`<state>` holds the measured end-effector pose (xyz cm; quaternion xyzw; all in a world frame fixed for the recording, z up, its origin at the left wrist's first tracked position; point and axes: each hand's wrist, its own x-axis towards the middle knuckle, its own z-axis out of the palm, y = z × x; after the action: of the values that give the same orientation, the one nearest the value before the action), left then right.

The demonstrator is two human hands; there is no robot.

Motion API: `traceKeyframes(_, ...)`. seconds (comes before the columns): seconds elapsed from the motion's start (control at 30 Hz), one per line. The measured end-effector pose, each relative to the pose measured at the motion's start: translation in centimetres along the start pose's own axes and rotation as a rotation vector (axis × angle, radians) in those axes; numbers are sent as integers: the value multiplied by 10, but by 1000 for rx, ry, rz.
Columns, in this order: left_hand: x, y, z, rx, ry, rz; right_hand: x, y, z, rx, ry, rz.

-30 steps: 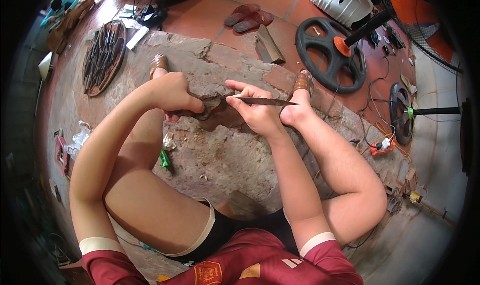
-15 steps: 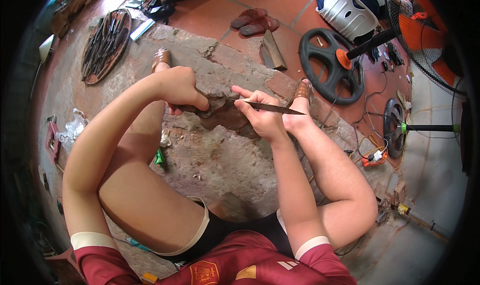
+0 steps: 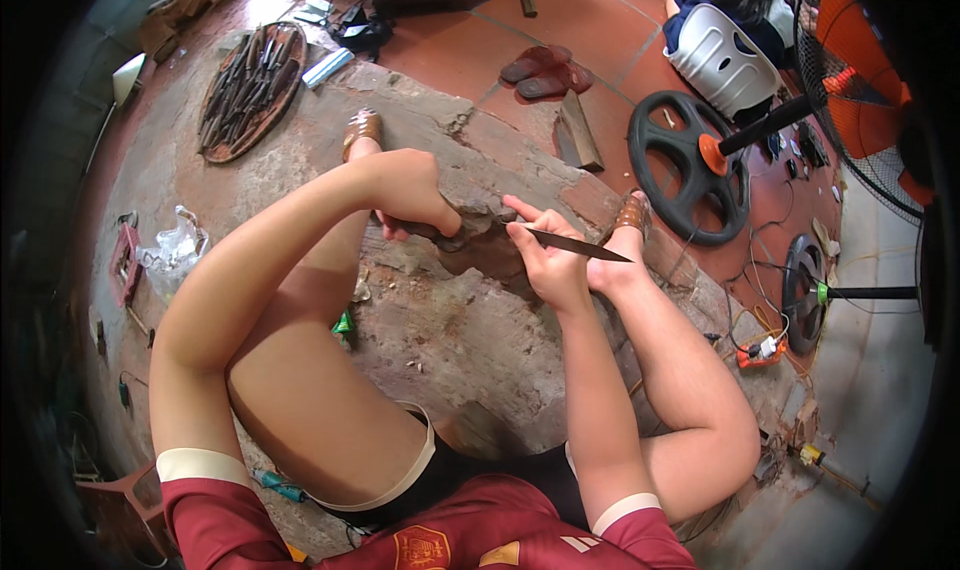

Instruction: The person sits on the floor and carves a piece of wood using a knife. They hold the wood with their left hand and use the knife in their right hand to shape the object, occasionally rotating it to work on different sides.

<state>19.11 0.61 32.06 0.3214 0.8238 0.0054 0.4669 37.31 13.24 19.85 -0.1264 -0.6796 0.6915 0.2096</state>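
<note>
My right hand [image 3: 552,260] is pinched on a long, dark, pointed blade [image 3: 580,245]. The thumb presses along it, the index finger stretches out to the left, and the tip points right across my wrist. My left hand [image 3: 418,198] is a fist at the far side of a dark, rough block [image 3: 485,215], between my feet. What the fist holds is hidden by its fingers. The blade's left end comes close to the block; I cannot tell whether they touch. Both hands are low over the worn concrete.
A round basket [image 3: 208,148] of dark blades stands far left. A clear plastic bag [image 3: 175,255] lies nearer. Red slippers [image 3: 548,72], a wooden block [image 3: 578,135], a grey plastic stool [image 3: 722,58] and a fan with a black base [image 3: 645,185] are beyond. Cables [image 3: 745,315] run right.
The whole view has shifted, so everything sits further right and lower in the picture. Both hands keep nearly the same pose, with the blade still in the right one.
</note>
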Motion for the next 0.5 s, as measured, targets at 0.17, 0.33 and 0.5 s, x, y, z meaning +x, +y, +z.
traceKeyframes(0.17, -2, 1, -1, 28, -48, -2, -1, 1, -8, 89, -20, 10)
traceKeyframes(0.33, 0, -1, -1, 124, -4, 32, -5, 3, -10, 109, -79, 56)
traceKeyframes(0.5, 1, -2, 1, 118, 6, 32, -6, 5, -1, 72, -23, 22)
